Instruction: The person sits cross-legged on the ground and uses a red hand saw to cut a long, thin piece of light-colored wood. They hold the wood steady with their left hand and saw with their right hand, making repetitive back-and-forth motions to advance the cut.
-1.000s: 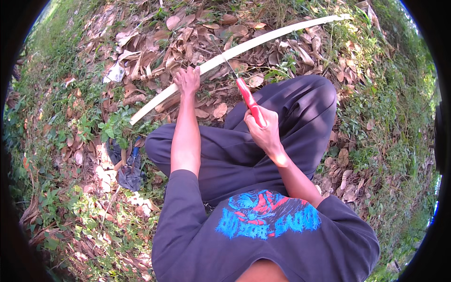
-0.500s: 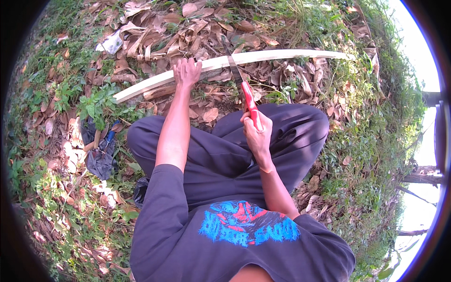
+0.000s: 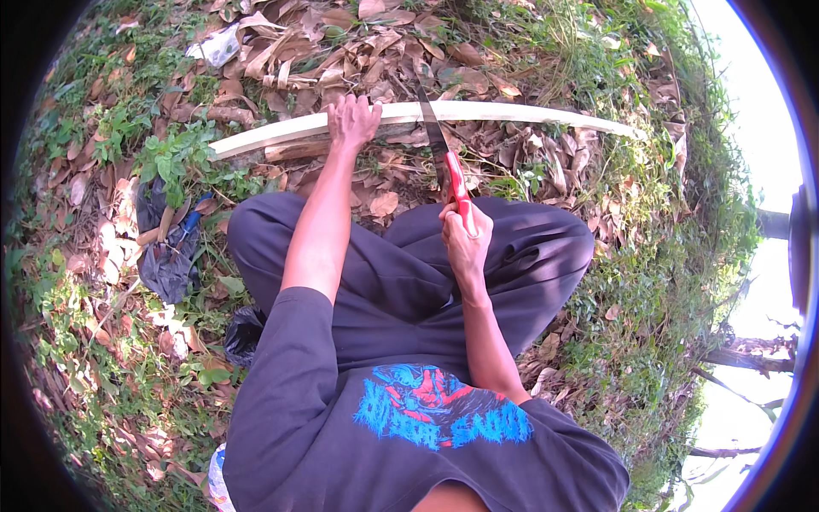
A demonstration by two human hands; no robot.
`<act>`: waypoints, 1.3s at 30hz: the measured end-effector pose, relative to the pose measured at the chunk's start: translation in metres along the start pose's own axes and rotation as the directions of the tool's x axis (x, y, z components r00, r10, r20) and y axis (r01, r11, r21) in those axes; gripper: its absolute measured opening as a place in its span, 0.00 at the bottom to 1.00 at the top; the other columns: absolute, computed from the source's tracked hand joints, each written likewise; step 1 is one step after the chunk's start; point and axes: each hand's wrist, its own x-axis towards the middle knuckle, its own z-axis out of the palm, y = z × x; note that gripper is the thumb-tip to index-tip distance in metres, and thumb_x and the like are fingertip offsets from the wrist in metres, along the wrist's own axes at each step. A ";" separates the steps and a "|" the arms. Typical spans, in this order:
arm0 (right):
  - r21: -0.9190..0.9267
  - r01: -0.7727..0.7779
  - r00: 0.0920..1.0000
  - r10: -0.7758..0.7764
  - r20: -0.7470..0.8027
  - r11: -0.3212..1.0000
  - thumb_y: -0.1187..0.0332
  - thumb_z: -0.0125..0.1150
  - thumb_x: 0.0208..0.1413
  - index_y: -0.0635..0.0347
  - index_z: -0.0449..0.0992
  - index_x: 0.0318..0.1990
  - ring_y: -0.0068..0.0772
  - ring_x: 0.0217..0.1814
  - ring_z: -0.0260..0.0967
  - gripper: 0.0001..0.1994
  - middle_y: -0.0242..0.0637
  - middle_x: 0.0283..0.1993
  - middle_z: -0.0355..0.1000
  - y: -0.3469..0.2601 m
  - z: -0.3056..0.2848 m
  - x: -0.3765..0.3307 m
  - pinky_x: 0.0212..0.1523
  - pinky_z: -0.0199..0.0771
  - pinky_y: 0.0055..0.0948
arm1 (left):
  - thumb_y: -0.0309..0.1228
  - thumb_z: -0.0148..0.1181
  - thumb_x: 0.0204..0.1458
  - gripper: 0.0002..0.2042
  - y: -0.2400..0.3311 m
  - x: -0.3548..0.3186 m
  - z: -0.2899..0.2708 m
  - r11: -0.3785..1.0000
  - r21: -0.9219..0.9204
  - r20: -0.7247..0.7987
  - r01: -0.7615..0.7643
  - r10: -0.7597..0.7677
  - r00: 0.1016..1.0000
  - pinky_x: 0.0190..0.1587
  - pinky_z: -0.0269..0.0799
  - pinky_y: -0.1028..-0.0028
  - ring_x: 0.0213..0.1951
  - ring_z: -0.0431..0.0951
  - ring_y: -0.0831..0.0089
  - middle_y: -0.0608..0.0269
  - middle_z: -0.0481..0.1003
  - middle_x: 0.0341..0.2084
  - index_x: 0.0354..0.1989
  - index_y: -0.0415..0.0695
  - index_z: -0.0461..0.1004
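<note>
A long pale wooden strip (image 3: pixel 499 112) lies crosswise on the ground in front of my folded legs. It looks bowed, though the fisheye lens bends edges here. My left hand (image 3: pixel 353 122) is closed over it, left of its middle, with the fingers over the far edge. In my right hand (image 3: pixel 467 235) is a hand saw (image 3: pixel 455 177), gripped by its red handle. The saw's dark blade points away from me and crosses the strip a little right of my left hand. Whether its teeth have entered the wood cannot be made out. A darker piece of wood (image 3: pixel 296 150) lies under the strip.
Dry leaves (image 3: pixel 290 51) and green weeds surround me. On the left a black plastic bag (image 3: pixel 166 269) lies with a blue-handled tool (image 3: pixel 192 220). A white plastic wrapper (image 3: pixel 217 45) rests at the far left. Branches (image 3: pixel 751 358) show at the right edge.
The view has turned slightly, so the strip's right end sits lower in the picture. Both hands keep their holds, and the saw stays across the strip at about the same place.
</note>
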 end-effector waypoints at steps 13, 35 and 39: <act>0.024 0.008 1.000 -0.009 0.020 1.000 0.77 0.52 0.55 0.66 0.74 0.28 0.11 0.17 0.56 0.06 0.22 0.17 0.62 0.002 -0.005 -0.015 0.19 0.54 0.16 | 0.50 0.50 0.56 0.20 -0.007 -0.006 0.013 0.998 -0.012 -0.182 -0.060 0.057 0.982 0.49 0.65 0.49 0.43 0.75 0.52 0.48 0.76 0.34 0.33 0.42 0.75; -0.128 0.087 0.996 -0.091 -0.025 0.988 0.76 0.50 0.57 0.65 0.73 0.27 0.10 0.15 0.53 0.08 0.21 0.17 0.60 0.019 0.008 0.004 0.16 0.51 0.16 | 0.51 0.48 0.57 0.23 0.004 0.004 -0.009 0.997 -0.028 0.210 0.065 -0.058 0.976 0.53 0.63 0.51 0.47 0.75 0.53 0.45 0.77 0.39 0.38 0.42 0.77; -0.299 0.146 0.988 -0.156 -0.011 0.943 0.77 0.52 0.52 0.67 0.74 0.26 0.17 0.18 0.58 0.06 0.30 0.16 0.64 0.015 0.013 0.020 0.21 0.58 0.25 | 0.51 0.47 0.58 0.23 0.003 0.004 -0.006 0.996 -0.043 0.173 0.077 -0.069 0.983 0.53 0.63 0.50 0.47 0.75 0.53 0.45 0.77 0.39 0.38 0.43 0.77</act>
